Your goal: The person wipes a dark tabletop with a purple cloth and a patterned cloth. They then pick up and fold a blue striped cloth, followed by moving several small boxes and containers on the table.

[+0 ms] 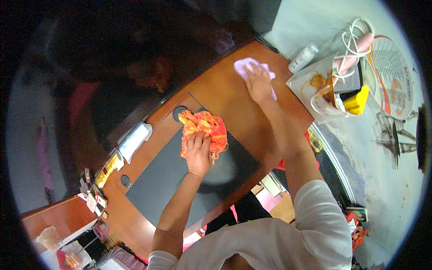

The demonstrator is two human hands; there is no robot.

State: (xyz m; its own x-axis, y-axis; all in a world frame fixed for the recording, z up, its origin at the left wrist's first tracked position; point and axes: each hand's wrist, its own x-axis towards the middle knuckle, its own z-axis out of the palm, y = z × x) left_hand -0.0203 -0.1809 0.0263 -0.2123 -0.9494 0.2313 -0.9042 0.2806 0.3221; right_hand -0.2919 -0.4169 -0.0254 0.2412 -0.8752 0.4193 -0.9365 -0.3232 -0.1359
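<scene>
Head: left fingers (197, 140) grip orange cloth (215, 125), right fingers (258, 74) splay on lilac cloth (243, 64) near desk's bare edge (281, 67).

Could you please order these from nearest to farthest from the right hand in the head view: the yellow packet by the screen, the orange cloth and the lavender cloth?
From the right hand:
1. Lavender cloth: directly under it.
2. Orange cloth: to the left, under the left hand.
3. Yellow packet: farther left, beside the dark screen.
</scene>
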